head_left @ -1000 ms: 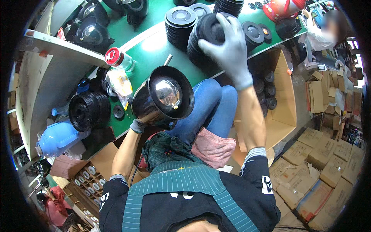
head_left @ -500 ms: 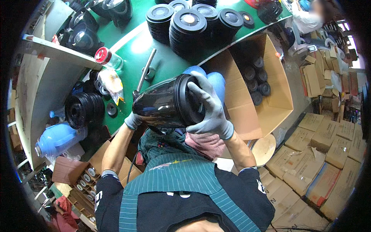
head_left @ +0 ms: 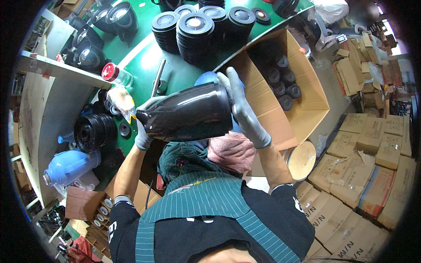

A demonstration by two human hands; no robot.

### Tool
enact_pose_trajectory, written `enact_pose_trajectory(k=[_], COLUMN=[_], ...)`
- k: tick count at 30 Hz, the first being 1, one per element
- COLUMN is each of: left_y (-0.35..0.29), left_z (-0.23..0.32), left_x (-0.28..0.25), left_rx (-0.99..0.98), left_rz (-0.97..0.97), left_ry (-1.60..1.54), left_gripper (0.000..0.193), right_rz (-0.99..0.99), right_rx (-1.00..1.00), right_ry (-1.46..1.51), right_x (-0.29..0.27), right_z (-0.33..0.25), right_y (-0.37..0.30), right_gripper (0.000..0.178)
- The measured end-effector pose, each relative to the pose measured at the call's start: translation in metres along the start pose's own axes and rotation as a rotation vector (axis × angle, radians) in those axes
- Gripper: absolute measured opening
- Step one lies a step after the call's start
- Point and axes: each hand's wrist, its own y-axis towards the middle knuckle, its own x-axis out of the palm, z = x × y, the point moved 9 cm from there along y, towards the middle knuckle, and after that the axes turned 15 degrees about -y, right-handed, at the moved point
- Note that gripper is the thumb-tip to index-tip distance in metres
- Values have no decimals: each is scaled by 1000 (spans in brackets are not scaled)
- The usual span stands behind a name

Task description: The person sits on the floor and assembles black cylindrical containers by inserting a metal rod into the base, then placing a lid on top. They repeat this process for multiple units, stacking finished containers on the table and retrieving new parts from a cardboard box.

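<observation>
A glossy black vacuum jug body (head_left: 188,113) lies nearly level across my lap, its narrow end to the left and its wide end to the right. My left hand (head_left: 144,131), in a grey glove, is closed around the narrow end; part of its fingers is hidden behind the jug. My gloved right hand (head_left: 244,109) is laid flat against the wide end, fingers stretched out and pointing away from me. That palm covers the end face, so I cannot see what is fitted there.
Stacks of black ridged discs (head_left: 195,24) stand on the green table (head_left: 142,55). A metal rod (head_left: 158,76) and a red-lidded jar (head_left: 116,74) are nearer. An open carton (head_left: 313,98) with round black parts sits right; a blue flask (head_left: 72,165) is left.
The jug has turned so its side shows smooth. My right hand has gone from gripping the black ridged piece at the wide end to lying flat there; that ridged piece no longer shows.
</observation>
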Motion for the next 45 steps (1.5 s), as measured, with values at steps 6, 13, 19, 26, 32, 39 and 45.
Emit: enact_pose_trajectory(k=[6,13,19,26,32,39,45], left_y=[-4,6,13,-7,23,14,11], left_z=[37,9,21,92,54,55,50], left_x=[32,17,34,163,56,71,64], left_rx=[369,-117,-39,786,189,303,109], left_rz=[4,-2,8,-694,-85,-110,-139], left_ry=[550,155,-46,1284,553,562,356], left_gripper=[40,39,40,41,44,43,37], right_rz=[-58,65,108,-90,-136,61,-68], right_rx=[214,-182,-54,665,392,232,243], right_ry=[-200,-653,-192,291,59,31,-140], right_x=[-6,9,-11,-20,-29,-15,-21], right_z=[33,-5,14,121,65,45,43], right_y=[-14,-30,-14,-29,-42,-32,-56], right_gripper=[89,95,84,75,98,74,82])
